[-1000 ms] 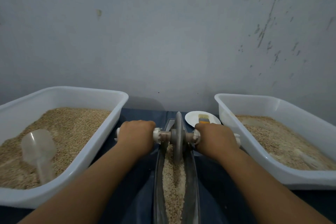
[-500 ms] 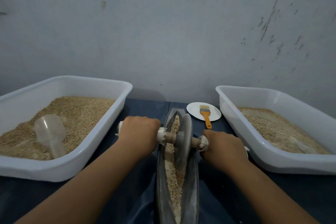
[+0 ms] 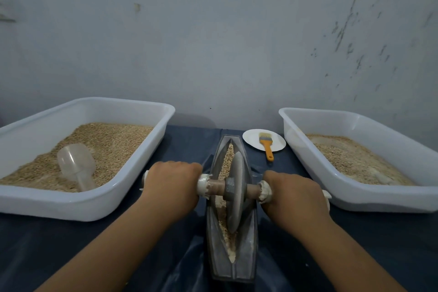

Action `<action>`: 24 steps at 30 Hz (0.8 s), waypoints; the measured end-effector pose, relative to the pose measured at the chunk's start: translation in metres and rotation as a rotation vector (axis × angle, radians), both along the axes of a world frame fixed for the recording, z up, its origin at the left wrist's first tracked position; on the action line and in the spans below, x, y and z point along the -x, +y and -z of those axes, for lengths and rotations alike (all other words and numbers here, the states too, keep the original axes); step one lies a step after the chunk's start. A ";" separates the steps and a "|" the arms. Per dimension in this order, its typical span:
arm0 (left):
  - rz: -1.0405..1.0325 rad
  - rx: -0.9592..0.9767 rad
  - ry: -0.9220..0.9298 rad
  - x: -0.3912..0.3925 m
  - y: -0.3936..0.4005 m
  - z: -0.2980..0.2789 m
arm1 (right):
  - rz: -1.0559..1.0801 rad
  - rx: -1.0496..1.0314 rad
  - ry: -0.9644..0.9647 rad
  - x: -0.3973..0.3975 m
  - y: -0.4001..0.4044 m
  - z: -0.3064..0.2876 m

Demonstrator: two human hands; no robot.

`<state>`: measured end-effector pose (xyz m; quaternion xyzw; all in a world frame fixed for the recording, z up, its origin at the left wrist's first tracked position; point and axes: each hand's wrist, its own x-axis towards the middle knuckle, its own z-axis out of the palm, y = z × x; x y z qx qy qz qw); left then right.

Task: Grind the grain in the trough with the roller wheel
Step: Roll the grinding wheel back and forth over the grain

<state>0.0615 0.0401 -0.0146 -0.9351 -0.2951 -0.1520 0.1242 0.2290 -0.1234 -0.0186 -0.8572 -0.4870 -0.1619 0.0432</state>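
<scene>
Grey-blue plastered wall point(image 3: 213, 42) fills the upper half, flat and dim. Dark scuffs and flaking streaks point(image 3: 350, 14) cluster toward 1–2 o'clock, running diagonally; one small tan chip point(image 3: 137, 7) at 11 o'clock; a faint mark at the left edge near 10 o'clock. Table covered in dark navy sheet point(image 3: 187, 142), wrinkled and folded toward 6 o'clock. Soft shadow on the wall base at 12 o'clock. Light is even, low, no window visible.

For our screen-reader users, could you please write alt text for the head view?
Both hands, left and right, grip the grey stone roller wheel's axle in the narrow grey grain-filled trough, between two white plastic grain tubs.
</scene>
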 end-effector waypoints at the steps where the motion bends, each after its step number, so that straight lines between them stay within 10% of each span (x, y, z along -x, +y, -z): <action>1: 0.001 0.003 0.000 0.002 -0.002 0.000 | -0.001 0.004 -0.010 0.003 -0.002 -0.001; 24: 0.019 -0.053 -0.039 -0.027 0.023 0.004 | 0.038 0.045 0.082 -0.026 0.024 0.003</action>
